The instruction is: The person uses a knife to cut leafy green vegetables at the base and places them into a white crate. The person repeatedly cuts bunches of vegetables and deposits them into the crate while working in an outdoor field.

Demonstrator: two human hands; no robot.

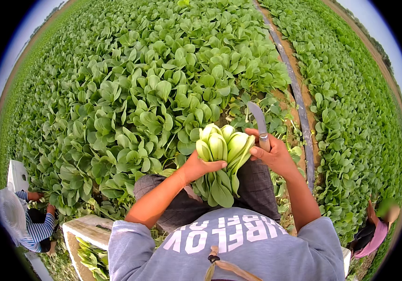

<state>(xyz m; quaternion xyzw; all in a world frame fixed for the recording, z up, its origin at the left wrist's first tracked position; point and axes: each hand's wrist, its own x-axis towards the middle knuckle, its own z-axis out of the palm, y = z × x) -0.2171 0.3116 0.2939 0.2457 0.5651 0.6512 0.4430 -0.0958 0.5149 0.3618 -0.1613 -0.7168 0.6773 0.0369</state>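
Observation:
Several heads of bok choy [218,145] are bunched together in front of my knees, pale stem bases up and dark leaves hanging down. My left hand [199,168] grips this bunch from the left, its thumb lying across the stems. At the bunch's right side, my right hand [276,154] is closed around the wooden handle of a knife [258,117]. The curved metal blade points up and away from me, clear of the stems. Whether the right fingers also touch the bunch, I cannot tell. Beyond my hands grows a dense bed of bok choy [145,91].
A grey irrigation hose [304,123] runs along a soil strip to my right. Left of me stands a white foam box [90,222] with cut greens [94,258] inside. One person in stripes [39,224] crouches at the left; another in pink [373,239] is at the right.

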